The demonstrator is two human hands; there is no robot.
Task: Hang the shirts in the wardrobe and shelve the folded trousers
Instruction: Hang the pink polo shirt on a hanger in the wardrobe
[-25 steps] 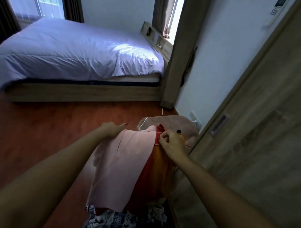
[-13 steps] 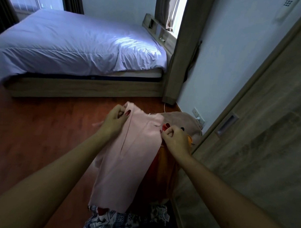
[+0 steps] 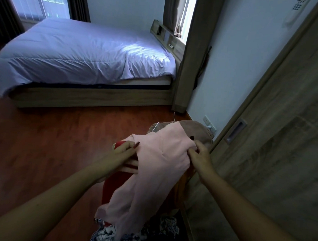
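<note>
A pale pink garment (image 3: 152,174) hangs spread between my two hands, low in the middle of the head view. My left hand (image 3: 124,153) holds its left upper edge, fingers curled round the cloth. My right hand (image 3: 198,154) pinches its right upper edge. Beneath the pink cloth lie a red garment (image 3: 114,183), an orange one (image 3: 181,187) and a blue-and-white patterned one (image 3: 132,234). The wardrobe's wooden sliding door (image 3: 272,160) stands closed at the right, with a recessed handle (image 3: 235,130).
A brown plush heap (image 3: 199,129) lies behind the clothes by the wall socket (image 3: 211,126). A bed with a lilac cover (image 3: 84,54) fills the far side. Red-brown wooden floor (image 3: 45,143) stretches to the left. A wooden post (image 3: 191,58) stands by the bed.
My left hand dropped lower and now grips the left edge beside the red garment. The pink cloth's top shifted right and spread over the plush heap. The view tilted slightly.
</note>
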